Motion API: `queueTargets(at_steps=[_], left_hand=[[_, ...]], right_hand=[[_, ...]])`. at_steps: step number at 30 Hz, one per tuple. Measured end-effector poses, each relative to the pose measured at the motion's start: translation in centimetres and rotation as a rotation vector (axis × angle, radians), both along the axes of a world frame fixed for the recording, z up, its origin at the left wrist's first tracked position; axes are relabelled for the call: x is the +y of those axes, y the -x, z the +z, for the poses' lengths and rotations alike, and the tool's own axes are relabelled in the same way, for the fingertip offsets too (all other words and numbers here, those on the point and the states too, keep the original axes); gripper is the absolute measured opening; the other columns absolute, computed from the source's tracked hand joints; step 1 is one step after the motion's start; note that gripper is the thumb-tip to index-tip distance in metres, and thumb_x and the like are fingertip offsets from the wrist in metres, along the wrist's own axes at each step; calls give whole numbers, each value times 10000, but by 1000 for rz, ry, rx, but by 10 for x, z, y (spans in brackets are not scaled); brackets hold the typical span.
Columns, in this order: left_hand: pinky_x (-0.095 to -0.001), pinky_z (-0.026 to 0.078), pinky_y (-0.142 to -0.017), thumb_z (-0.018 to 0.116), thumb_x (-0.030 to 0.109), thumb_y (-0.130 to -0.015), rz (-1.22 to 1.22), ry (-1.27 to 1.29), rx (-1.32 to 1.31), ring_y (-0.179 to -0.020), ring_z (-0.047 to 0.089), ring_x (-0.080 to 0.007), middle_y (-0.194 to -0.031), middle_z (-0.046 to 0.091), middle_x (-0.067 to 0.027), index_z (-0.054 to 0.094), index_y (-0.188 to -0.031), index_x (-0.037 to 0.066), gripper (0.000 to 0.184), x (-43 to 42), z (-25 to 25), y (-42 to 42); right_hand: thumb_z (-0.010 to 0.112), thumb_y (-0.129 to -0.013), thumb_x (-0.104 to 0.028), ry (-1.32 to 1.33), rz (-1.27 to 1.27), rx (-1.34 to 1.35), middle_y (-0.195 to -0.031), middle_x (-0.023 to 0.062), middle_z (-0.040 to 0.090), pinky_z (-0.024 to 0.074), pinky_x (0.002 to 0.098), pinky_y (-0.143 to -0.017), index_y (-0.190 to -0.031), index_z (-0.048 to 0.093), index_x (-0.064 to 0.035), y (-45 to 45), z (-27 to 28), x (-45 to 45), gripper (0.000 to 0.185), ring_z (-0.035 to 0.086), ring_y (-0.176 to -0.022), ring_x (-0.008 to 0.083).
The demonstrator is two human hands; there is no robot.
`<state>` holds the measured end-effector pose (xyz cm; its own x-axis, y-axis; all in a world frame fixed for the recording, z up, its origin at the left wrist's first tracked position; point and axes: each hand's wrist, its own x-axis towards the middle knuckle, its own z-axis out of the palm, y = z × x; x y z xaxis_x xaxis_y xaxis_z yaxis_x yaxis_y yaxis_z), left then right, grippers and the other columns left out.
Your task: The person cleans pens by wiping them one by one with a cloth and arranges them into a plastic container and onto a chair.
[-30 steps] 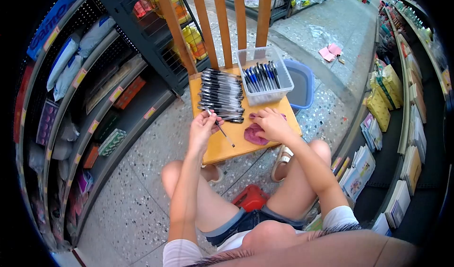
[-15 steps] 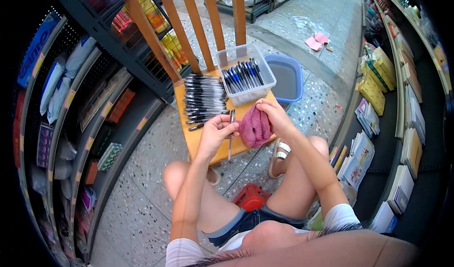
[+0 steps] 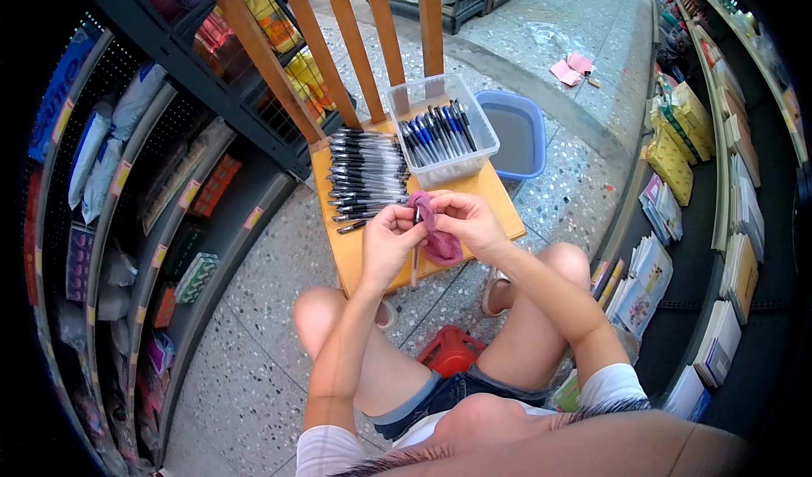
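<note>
My left hand point(image 3: 390, 240) pinches a pen point(image 3: 414, 264) that points down over the front of the wooden chair seat point(image 3: 495, 202). Wrapped partly around the upper end of that pen is a purple cloth point(image 3: 443, 247), gripped by my right hand point(image 3: 468, 222). The two hands nearly touch. Behind my left hand, black-capped pens point(image 3: 368, 168) lie side by side on the seat. A clear plastic box point(image 3: 452, 171) with blue and black pens point(image 3: 437, 133) stands at the back right of the seat.
Beyond the box, a blue basin point(image 3: 518, 134) rests on the speckled floor. A red object point(image 3: 452, 350) is between my legs. Curved shelves with packets point(image 3: 96, 160) stand left, and shelves with notebooks point(image 3: 650, 295) right. Pink paper point(image 3: 572, 68) lies on the floor.
My left hand has brought the pen from beside the laid-out pens to the seat's front. My right hand has lifted the cloth off the seat and moved left, bringing it around the pen.
</note>
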<state>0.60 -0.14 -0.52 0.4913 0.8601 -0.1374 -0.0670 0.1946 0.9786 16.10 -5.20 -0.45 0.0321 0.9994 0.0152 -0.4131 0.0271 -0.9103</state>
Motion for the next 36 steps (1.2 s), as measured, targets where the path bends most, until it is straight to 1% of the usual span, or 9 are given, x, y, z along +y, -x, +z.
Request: queueTargets(at_steps=[3, 9, 12, 15, 18, 21, 27, 30, 36], left_hand=[[-203, 490, -635, 675, 21, -769, -6, -15, 3, -694, 582, -74, -787, 620, -34, 559, -880, 3, 161, -4, -5, -1], [-207, 490, -625, 677, -11, -722, 9, -176, 147, -692, 582, -76, -780, 632, -49, 576, -914, -26, 217, -8, -15, 1], [-213, 496, -622, 691, 1, -719, 45, -177, 82, -682, 584, -82, -770, 632, -56, 577, -902, -39, 219, -10, -17, -1], [-222, 504, -611, 691, 7, -731, 17, -194, 212, -663, 595, -93, -757, 633, -67, 575, -888, -51, 204, -15, -8, 2], [-225, 507, -597, 682, 11, -751, -39, -43, 135, -647, 605, -103, -751, 633, -77, 574, -877, -59, 180, -15, -8, 5], [-219, 496, -592, 685, 10, -759, -27, -38, 122, -662, 601, -101, -756, 628, -60, 565, -891, -27, 181, -15, -7, 4], [-201, 486, -582, 690, 5, -750, 70, -180, 178, -651, 590, -84, -761, 633, -65, 585, -845, -32, 147, -16, -8, 5], [-200, 484, -583, 698, 9, -743, 49, -235, 269, -650, 589, -85, -760, 631, -58, 589, -848, -37, 159, -17, -10, 5], [-216, 489, -593, 664, 6, -775, 2, -243, 208, -657, 598, -93, -772, 629, -67, 583, -881, -41, 141, -17, -14, 1]], right_hand=[[606, -771, 40, -8, -7, 132, -975, 25, 568, 462, 242, -774, -1069, 510, -22, 4, -9, 4, 319, 548, -863, 79], [571, -826, -46, -34, -105, -237, -849, 6, 595, 459, 222, -685, -989, 566, -14, 11, -20, 8, 167, 541, -754, 62], [539, -849, -73, -75, -230, -318, -797, 6, 603, 446, 216, -648, -960, 585, -4, 14, -18, 10, 139, 527, -704, 54], [518, -855, -61, -15, -282, -379, -800, 11, 605, 440, 215, -646, -973, 583, -2, 4, -18, 14, 147, 526, -708, 54], [509, -860, -58, -22, -285, -400, -790, 6, 604, 432, 215, -646, -973, 583, 7, 1, -15, 15, 150, 522, -711, 54], [514, -852, -46, -8, -234, -246, -828, 3, 603, 441, 217, -671, -1005, 570, 12, 2, -15, 17, 172, 535, -734, 62], [532, -837, -18, -65, -120, -88, -919, 17, 587, 456, 214, -710, -1063, 529, 7, 11, -6, 14, 228, 549, -768, 60], [535, -843, -22, -44, -115, -122, -874, 14, 593, 455, 209, -671, -1016, 549, 14, 7, -7, 15, 177, 539, -740, 52], [504, -880, -65, -85, -231, -367, -793, 3, 599, 447, 211, -598, -949, 586, 15, -4, -14, 17, 133, 513, -672, 45]])
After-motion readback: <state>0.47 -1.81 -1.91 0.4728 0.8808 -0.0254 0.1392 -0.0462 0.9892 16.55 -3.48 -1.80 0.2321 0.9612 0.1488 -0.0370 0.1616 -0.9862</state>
